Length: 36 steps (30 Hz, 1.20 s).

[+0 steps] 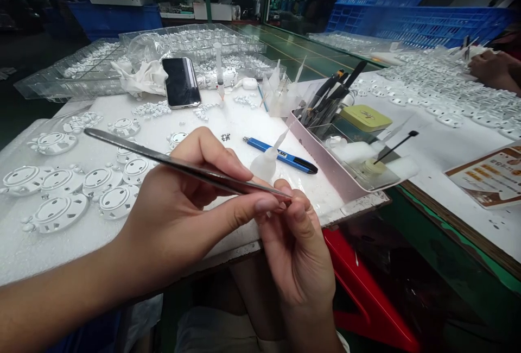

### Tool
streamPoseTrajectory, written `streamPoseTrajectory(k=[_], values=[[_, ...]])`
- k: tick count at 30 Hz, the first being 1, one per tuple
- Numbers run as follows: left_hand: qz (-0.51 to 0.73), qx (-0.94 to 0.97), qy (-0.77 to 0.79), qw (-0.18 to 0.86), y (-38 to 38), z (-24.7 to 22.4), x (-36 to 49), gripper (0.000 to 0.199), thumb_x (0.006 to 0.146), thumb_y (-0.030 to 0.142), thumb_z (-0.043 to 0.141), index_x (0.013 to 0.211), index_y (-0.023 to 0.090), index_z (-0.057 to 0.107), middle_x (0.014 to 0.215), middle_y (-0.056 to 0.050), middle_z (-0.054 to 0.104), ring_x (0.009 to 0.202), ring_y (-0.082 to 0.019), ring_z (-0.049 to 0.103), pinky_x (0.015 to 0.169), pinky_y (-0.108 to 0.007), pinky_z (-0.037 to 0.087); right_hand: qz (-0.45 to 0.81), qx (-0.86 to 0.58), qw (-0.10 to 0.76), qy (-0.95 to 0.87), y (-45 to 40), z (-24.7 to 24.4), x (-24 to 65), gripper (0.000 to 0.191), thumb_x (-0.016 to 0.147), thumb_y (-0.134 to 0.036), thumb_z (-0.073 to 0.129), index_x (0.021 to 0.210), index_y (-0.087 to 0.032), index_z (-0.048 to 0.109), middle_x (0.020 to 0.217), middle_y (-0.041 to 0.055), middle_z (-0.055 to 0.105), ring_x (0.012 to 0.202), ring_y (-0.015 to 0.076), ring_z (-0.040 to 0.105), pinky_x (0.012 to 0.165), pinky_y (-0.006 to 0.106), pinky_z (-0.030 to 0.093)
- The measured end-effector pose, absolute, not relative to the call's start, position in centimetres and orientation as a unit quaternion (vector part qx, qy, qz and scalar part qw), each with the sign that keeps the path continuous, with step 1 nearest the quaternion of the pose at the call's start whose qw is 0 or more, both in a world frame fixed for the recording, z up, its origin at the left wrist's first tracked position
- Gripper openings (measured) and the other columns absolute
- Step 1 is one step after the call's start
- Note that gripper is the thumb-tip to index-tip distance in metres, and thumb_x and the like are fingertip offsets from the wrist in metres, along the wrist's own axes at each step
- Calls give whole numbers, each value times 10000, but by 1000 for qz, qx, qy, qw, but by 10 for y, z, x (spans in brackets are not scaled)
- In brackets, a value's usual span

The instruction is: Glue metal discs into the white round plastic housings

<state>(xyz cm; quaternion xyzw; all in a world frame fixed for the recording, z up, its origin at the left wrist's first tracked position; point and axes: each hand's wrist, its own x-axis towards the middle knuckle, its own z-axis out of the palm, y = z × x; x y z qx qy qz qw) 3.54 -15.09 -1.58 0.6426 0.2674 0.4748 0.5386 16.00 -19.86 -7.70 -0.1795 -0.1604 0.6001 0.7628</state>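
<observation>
My left hand [179, 201] holds a pair of dark metal tweezers [163, 160] between thumb and fingers. The tweezers slant down to the right, and their tip reaches the fingertips of my right hand [301, 250]. Those fingers are pinched together; whatever lies between them is hidden or too small to make out. Just behind the hands stands a translucent squeeze bottle [264, 165] with a thin nozzle. A blue pen [280, 155] lies beyond it, close to a few tiny dark bits [225, 137]. White round parts [61, 212] with small cutouts lie left of my left hand.
A pink-edged box [317, 157] of tools and a yellow-green tin [365, 118] stands at the right. Farther back are a phone [182, 82], a syringe [218, 70] and clear trays [101, 89] of white parts. Another person's hand [494, 68] is at the far right table.
</observation>
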Motion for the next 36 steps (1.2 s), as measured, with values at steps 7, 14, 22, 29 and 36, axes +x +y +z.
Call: streamPoseTrajectory(k=[7, 14, 22, 29, 36], values=[[460, 676, 278, 503, -153, -19, 33, 280, 731, 142, 796, 804, 278, 562, 790, 87, 633, 814, -156, 729, 699, -235, 605, 605, -148, 763, -171, -199, -76, 160, 116, 768, -162, 778, 716, -197, 681, 824, -58, 579, 772, 34, 619, 827, 154, 543], [470, 709, 291, 439, -155, -19, 32, 256, 763, 192, 781, 798, 277, 542, 773, 71, 620, 753, -162, 704, 634, -281, 578, 604, -148, 764, -172, -199, -77, 160, 144, 761, -165, 784, 705, -211, 660, 809, -65, 589, 780, 38, 620, 852, 170, 538], [469, 708, 285, 444, -156, -17, 33, 259, 772, 201, 778, 794, 271, 529, 761, 81, 611, 716, -117, 687, 622, -227, 575, 608, -156, 760, -167, -200, -77, 160, 166, 753, -167, 788, 687, -203, 640, 825, -60, 592, 779, 40, 618, 839, 168, 537], [479, 696, 280, 456, -156, -18, 35, 264, 773, 146, 764, 792, 269, 532, 774, 76, 631, 800, -150, 720, 663, -235, 598, 610, -167, 752, -186, -201, -77, 161, 134, 757, -165, 782, 696, -196, 666, 860, -43, 592, 783, 48, 613, 819, 171, 540], [482, 692, 286, 454, -153, -15, 33, 273, 762, 153, 770, 785, 268, 524, 743, 61, 641, 750, -183, 723, 628, -288, 604, 605, -172, 758, -175, -201, -75, 159, 142, 749, -173, 790, 687, -193, 663, 818, -50, 582, 768, 43, 611, 825, 162, 539]])
